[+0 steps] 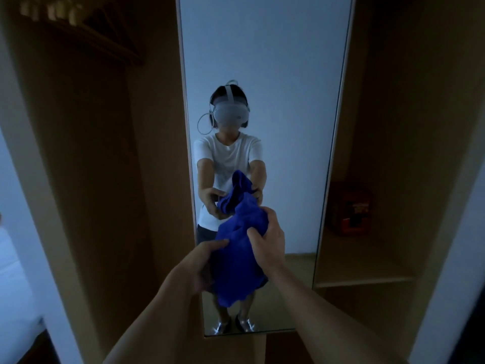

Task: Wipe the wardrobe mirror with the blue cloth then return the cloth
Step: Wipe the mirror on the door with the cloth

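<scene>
Holding the blue cloth bunched up between both hands, you stand in front of the wardrobe mirror, and the cloth hangs in the air just before the lower part of the glass. Your left hand is partly curled and pinches the near left edge of the cloth with thumb and fingers. Your right hand is closed more firmly around the upper right part of the bundle. I cannot tell if the cloth touches the glass; it looks a little apart from it.

As a judgement, the wiping is either not begun or between strokes: the cloth is gathered in two hands, not pressed flat on the mirror, and in this dim light no wiped or wet zone can be made out. The return of the cloth is not yet done.

To the right of the mirror, the open wardrobe compartment has a shelf, and a reddish box-like thing stands at its back near the mirror edge; what it is, I cannot say. To the left of the mirror, the other compartment is dark, with a high shelf carrying some pale blurred objects
</scene>
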The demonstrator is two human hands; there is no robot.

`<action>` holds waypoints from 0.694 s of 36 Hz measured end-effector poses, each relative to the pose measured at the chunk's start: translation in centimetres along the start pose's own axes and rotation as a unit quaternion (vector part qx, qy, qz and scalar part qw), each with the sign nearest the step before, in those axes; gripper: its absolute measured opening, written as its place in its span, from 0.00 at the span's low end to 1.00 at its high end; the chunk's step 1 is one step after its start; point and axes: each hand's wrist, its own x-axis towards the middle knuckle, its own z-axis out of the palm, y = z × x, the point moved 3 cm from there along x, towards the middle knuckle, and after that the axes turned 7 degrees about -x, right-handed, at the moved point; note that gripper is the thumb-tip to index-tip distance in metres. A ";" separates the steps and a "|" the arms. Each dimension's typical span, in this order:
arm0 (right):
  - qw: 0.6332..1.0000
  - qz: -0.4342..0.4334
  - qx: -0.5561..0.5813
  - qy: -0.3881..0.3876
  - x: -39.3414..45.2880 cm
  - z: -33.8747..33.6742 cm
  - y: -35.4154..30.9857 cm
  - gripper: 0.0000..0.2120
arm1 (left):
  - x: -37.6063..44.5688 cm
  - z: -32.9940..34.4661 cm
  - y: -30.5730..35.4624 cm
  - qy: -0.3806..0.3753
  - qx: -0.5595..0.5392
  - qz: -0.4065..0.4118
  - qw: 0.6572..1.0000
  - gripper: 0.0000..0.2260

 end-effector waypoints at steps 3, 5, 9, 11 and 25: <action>0.999 0.033 -0.024 -0.015 -0.2 -0.8 1.1 0.21 | -0.6 0.3 0.8 0.002 0.050 0.016 0.999 0.22; 0.998 0.047 -0.036 -0.033 -0.1 -1.2 1.6 0.18 | -0.8 0.9 1.2 0.008 0.080 0.020 0.997 0.21; 0.976 0.176 0.098 -0.086 -0.3 -1.6 2.3 0.11 | -1.2 2.3 2.1 0.040 0.115 0.014 0.992 0.13; 0.931 0.266 0.215 -0.128 -0.8 -1.5 2.9 0.15 | -1.5 3.0 2.7 0.042 0.111 0.025 0.993 0.10; 0.755 0.289 0.468 -0.357 -4.9 -3.4 3.2 0.25 | -2.7 5.4 5.5 -0.035 0.070 0.062 0.995 0.24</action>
